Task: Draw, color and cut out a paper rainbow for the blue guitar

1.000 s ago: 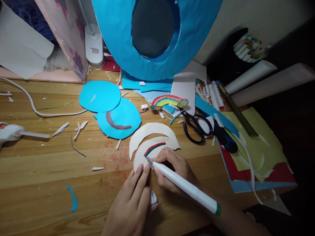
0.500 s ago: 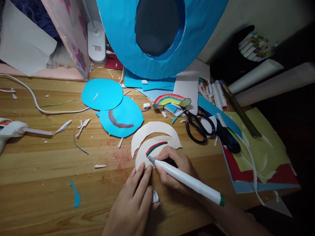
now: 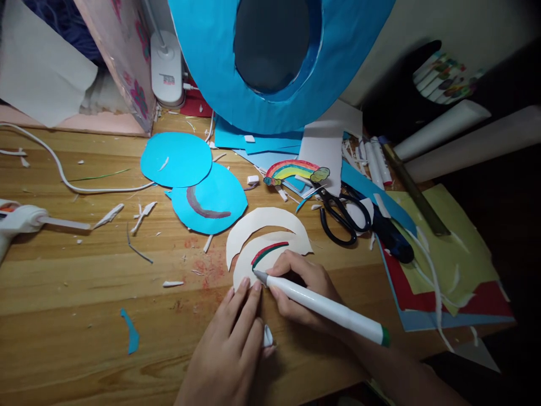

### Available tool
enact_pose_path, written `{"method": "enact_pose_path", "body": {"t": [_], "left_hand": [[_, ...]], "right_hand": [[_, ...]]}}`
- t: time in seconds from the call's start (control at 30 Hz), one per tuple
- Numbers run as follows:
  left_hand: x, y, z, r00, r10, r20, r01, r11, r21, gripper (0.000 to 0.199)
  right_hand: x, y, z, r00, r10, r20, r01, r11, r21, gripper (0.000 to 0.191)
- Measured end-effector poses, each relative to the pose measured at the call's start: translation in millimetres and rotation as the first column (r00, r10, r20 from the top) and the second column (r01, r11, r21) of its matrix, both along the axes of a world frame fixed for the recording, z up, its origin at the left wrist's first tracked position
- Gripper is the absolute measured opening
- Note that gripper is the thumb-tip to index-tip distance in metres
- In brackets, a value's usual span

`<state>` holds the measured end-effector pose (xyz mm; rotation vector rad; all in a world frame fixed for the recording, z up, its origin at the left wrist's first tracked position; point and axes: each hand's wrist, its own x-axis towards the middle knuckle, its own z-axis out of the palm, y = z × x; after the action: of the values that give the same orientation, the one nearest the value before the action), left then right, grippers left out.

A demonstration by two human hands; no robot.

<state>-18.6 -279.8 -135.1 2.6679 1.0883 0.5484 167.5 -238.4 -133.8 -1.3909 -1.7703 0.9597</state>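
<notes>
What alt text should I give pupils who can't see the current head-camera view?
A person's right hand holds a white marker to cut cream paper bearing red and green curved lines, while the left hand rests on its near edge. Beyond, on the wooden table, lie blue paper shapes, a paper rainbow and black-handled scissors.

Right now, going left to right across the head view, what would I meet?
Glue gun → blue scrap → left hand → right hand → yellow paper.
</notes>
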Motion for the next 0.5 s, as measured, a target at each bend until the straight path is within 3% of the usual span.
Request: {"method": "enact_pose_path", "body": {"t": [0.13,0.5], "left_hand": [[0.8,1.1,1.5,0.999,0.002,-0.033,-0.001,1.000,0.018,0.036],[-1.0,-0.5,-0.2,1.000,-0.011,0.011,0.012,0.999,-0.030,0.034]], "right_hand": [[0.3,-0.7,-0.3,0.998,-0.056,-0.016,0.056,0.998,-0.015,0.010],[1.0,-0.9,-1.7,0.999,-0.041,-0.008,0.041,0.999,-0.024,0.010]]}}
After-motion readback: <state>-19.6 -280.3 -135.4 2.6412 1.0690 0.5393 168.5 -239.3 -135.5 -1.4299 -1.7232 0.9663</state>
